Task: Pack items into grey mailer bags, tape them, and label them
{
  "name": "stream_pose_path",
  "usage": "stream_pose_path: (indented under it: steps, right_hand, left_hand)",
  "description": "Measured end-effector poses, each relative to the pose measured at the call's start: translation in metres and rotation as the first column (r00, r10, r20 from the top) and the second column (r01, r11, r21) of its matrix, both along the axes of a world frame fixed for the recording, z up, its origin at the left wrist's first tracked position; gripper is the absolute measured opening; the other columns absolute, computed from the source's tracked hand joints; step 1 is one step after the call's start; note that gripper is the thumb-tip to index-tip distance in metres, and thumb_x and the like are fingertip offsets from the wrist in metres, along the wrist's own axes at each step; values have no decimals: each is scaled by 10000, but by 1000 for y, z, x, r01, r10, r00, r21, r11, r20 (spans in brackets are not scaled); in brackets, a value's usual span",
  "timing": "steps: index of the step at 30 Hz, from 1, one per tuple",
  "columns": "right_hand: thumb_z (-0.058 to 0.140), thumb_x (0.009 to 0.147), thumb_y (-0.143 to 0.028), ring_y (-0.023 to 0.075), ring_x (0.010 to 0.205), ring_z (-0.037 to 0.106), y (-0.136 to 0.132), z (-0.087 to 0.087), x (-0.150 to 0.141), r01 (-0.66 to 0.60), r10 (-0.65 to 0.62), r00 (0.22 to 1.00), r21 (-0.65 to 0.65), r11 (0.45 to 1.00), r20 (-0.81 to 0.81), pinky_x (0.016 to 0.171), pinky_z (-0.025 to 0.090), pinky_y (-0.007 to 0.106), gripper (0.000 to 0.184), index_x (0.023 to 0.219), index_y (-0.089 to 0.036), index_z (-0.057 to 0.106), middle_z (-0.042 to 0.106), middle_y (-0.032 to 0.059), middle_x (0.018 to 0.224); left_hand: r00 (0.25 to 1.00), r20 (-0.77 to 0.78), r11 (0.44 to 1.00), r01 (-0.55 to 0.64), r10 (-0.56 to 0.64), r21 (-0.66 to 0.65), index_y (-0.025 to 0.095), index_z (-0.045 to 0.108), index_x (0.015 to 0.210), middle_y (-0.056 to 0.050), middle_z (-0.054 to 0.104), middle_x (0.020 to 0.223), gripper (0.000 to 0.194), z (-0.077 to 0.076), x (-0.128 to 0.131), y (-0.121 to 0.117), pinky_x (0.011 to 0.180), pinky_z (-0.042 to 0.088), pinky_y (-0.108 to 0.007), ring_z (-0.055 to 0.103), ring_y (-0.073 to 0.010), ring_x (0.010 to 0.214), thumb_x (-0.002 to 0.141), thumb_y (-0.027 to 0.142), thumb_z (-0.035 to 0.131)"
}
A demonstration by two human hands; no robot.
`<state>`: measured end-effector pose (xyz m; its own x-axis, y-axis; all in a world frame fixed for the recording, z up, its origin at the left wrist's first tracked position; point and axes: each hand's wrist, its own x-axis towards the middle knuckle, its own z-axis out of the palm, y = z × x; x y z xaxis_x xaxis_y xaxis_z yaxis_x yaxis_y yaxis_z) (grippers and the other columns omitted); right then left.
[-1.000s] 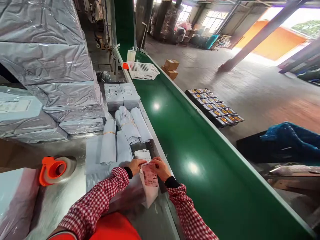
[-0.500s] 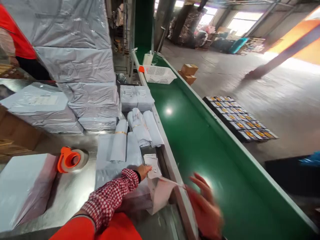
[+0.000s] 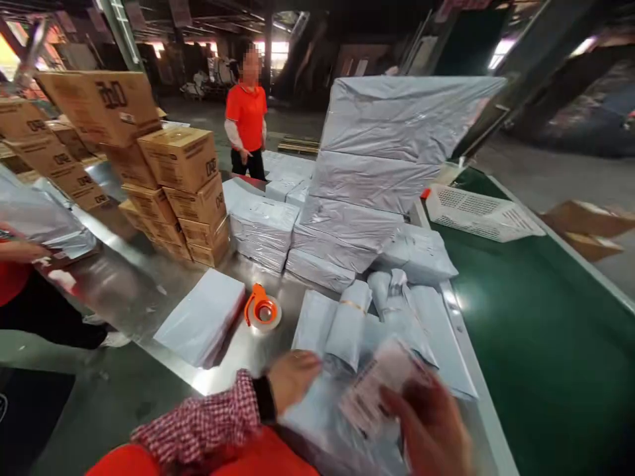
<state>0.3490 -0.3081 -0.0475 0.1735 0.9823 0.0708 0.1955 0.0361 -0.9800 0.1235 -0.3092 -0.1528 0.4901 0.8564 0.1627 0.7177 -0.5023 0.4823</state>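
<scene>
My left hand (image 3: 292, 378) lies low in the middle with its fingers curled down on a grey mailer bag (image 3: 317, 423) on the steel table (image 3: 124, 291). My right hand (image 3: 431, 430) is at the bottom right, smeared by motion. It pinches a white printed label (image 3: 380, 387) over the same bag. Rolled grey mailers (image 3: 347, 320) lie just beyond both hands. An orange tape dispenser (image 3: 261, 309) sits to the left of them.
A flat stack of mailers (image 3: 201, 320) lies near the table's left edge. Tall piles of grey wrapped parcels (image 3: 387, 152) and cardboard boxes (image 3: 178, 172) stand behind. The green conveyor (image 3: 546, 344) carries a white basket (image 3: 479, 211). A person in an orange shirt (image 3: 247, 116) stands beyond; another person's hand (image 3: 20, 251) is at far left.
The view has swung left from the conveyor to the table. My right hand came back from over the belt and now holds a label above the bag. My left hand stayed on the bag.
</scene>
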Motion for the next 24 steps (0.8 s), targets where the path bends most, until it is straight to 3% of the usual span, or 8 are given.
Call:
stream_pose_path:
  steps: [2, 4, 6, 9, 12, 16, 19, 24]
  right_hand:
    - [817, 672, -374, 193, 622, 646, 24, -6, -70, -155, 149, 984, -61, 986, -97, 525, 560, 323, 555, 1167, -233, 608, 702, 14, 788]
    - [790, 666, -359, 208, 752, 686, 44, -23, -149, -348, 320, 914, -75, 935, -248, 650, 589, 346, 552, 1165, -218, 599, 731, 40, 930]
    - [784, 640, -339, 231, 890, 700, 58, -46, -224, -475, 420, 833, -77, 876, -360, 794, 587, 382, 554, 1146, -224, 590, 731, 63, 1053]
    - [791, 588, -322, 236, 912, 700, 69, -80, -302, -565, 492, 791, -127, 815, -363, 841, 576, 398, 571, 1108, -229, 573, 731, 59, 1044]
    - [746, 594, -303, 236, 841, 699, 73, -102, -338, -573, 534, 818, -206, 793, -214, 768, 586, 391, 601, 1155, -215, 550, 727, 50, 984]
    - [623, 686, -260, 250, 750, 678, 73, -112, -354, -493, 565, 796, -310, 813, 217, 689, 576, 401, 662, 1322, -131, 492, 719, 73, 893]
    - [588, 713, -201, 307, 1004, 664, 69, -112, -359, -470, 536, 670, -266, 842, 513, 881, 541, 450, 668, 1367, -108, 485, 678, 157, 1165]
    - [661, 767, -343, 459, 1308, 463, 66, -100, -357, -322, 385, 477, -251, 913, 790, 1037, 425, 555, 865, 1465, 40, 322, 459, 327, 1420]
  left_hand:
    - [926, -45, 926, -371, 374, 65, 156, 577, 1315, -144, 610, 1359, 433, 1, -96, -13, 1136, 387, -486, 532, -263, 1300, 951, 220, 351]
    - [683, -139, 697, -702, 717, 145, 93, 559, 1328, -235, 546, 1399, 505, -10, -178, -33, 1099, 355, -618, 454, -386, 1351, 934, 383, 435]
    - [558, -197, 588, -795, 806, 152, 49, 524, 1357, -271, 495, 1434, 671, -30, -234, -56, 1072, 337, -665, 406, -456, 1362, 892, 531, 477]
    - [624, -162, 642, -760, 765, 101, -15, 421, 1416, -295, 439, 1469, 884, -59, -267, -82, 1081, 372, -588, 395, -442, 1374, 844, 654, 489]
    - [637, -70, 641, -760, 767, 107, -35, 246, 1491, -328, 362, 1503, 1036, -63, -272, -88, 1083, 381, -557, 347, -424, 1411, 814, 704, 507]
    - [798, -126, 807, -579, 590, 115, 140, 254, 1538, -225, 269, 1587, 993, -38, -274, -75, 1154, 266, -574, 215, -404, 1473, 788, 722, 547]
    - [930, -206, 950, -312, 305, -1, 237, 315, 1525, -151, 320, 1584, 912, -29, -274, -65, 1166, 231, -586, 254, -385, 1465, 780, 688, 588]
    - [953, -233, 973, -216, 192, -83, 246, 334, 1518, -154, 313, 1583, 819, -40, -269, -62, 1157, 213, -629, 253, -405, 1459, 833, 635, 559]
